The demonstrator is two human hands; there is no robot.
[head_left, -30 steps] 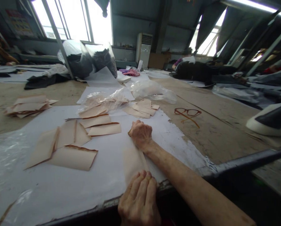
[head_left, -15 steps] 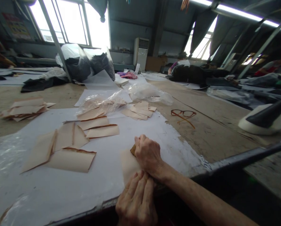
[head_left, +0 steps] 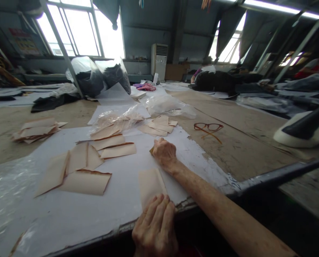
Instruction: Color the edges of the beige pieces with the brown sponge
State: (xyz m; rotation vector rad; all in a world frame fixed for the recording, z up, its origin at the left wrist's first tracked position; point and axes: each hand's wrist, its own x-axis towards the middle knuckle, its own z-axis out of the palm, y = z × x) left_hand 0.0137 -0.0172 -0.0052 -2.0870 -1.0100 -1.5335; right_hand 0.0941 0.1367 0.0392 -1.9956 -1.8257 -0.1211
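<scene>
My left hand lies with its fingers stretched out on the near end of a beige leather-like piece, at the table's front edge. A narrow strip along that piece's right edge looks slightly raised. Beyond the piece, my right hand is closed round a small brownish-yellow pad, most of it hidden by the fingers. The hand is just above or on the white sheet; I cannot tell which. To the left lie several similar pieces with brown edges.
Stacks of beige pieces lie at the left and beyond my right hand. Clear plastic bags rest behind them. Brown-framed glasses lie on the right, near a white block with a black bar. A person is at the back.
My right hand has moved forward, off the beige piece, with the pad still in it. More of the piece now shows. My left hand stays nearly in place.
</scene>
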